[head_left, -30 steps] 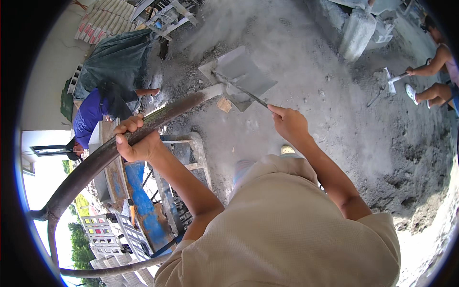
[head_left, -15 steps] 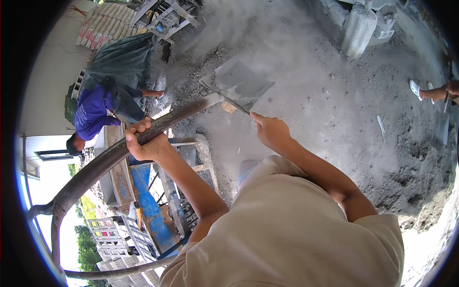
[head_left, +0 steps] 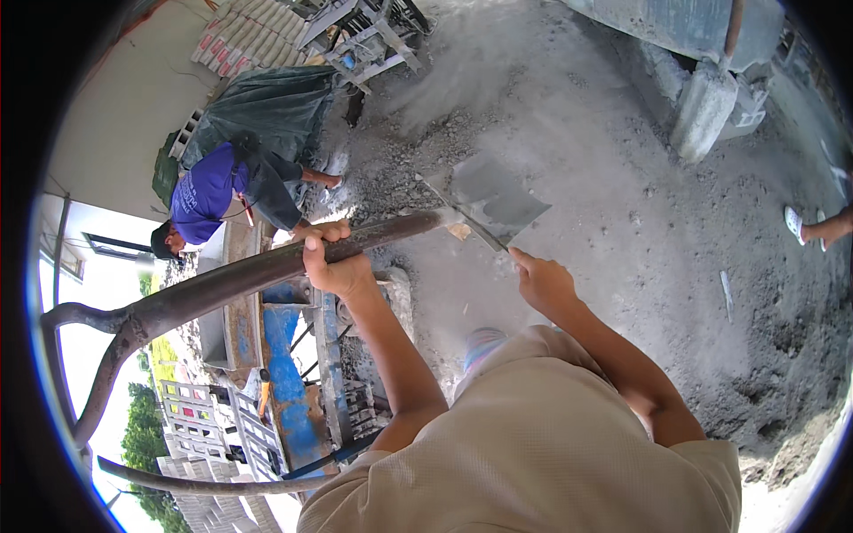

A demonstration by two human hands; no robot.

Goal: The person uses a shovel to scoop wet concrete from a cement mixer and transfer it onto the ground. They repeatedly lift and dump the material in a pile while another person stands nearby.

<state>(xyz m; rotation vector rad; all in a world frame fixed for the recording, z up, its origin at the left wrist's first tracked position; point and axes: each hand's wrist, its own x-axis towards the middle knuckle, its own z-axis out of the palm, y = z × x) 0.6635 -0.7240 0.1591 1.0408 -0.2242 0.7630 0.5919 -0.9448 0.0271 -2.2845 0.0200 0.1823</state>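
A shovel [head_left: 213, 282] slants across in front of me, its dark shaft running from a forked handle at the left to a flat grey square blade [head_left: 498, 195]. My left hand [head_left: 338, 265] is wrapped round the middle of the shaft, thumb up on the near side. At the near corner of the blade, my right hand [head_left: 546, 282] is closed with its fingers curled against the thin back edge; its grip is partly hidden. A small tan piece [head_left: 459, 231] shows beside the socket where shaft meets blade.
Dusty grey ground [head_left: 613, 266] spreads ahead. A person in a purple shirt [head_left: 206, 200] bends at the left by a blue metal frame [head_left: 284, 373]. A dark tarp [head_left: 275, 107], a concrete block [head_left: 704, 115] and another person's foot [head_left: 804, 226] also show.
The scene has shifted rightward and down in the picture as my view turned. The shovel's shaft slants less steeply. Both hands keep their places on the shovel.
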